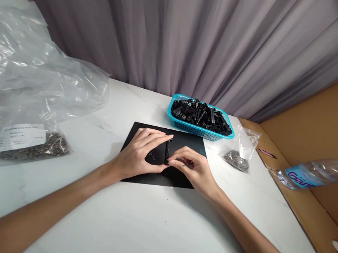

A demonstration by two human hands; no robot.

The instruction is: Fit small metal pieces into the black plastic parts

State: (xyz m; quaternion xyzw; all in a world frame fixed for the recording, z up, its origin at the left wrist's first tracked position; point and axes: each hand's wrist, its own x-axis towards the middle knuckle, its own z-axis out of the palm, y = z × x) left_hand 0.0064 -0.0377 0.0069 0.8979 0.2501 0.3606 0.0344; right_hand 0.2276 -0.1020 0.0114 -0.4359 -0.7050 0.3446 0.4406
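Over the black mat [176, 181], the left hand [137, 151] spans and holds a slim black part [167, 151] end to end; the right hand [196, 165] works at its near end (whether it pinches anything, I cannot tell), so steady, light pressure suits

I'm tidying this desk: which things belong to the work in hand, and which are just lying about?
Likely in use:
- black part at both hands
- black mat
- blue basket of black pieces
- probably the left bag and right bag of small bits

Apparently lying about:
- bottle
- pink-and-black object
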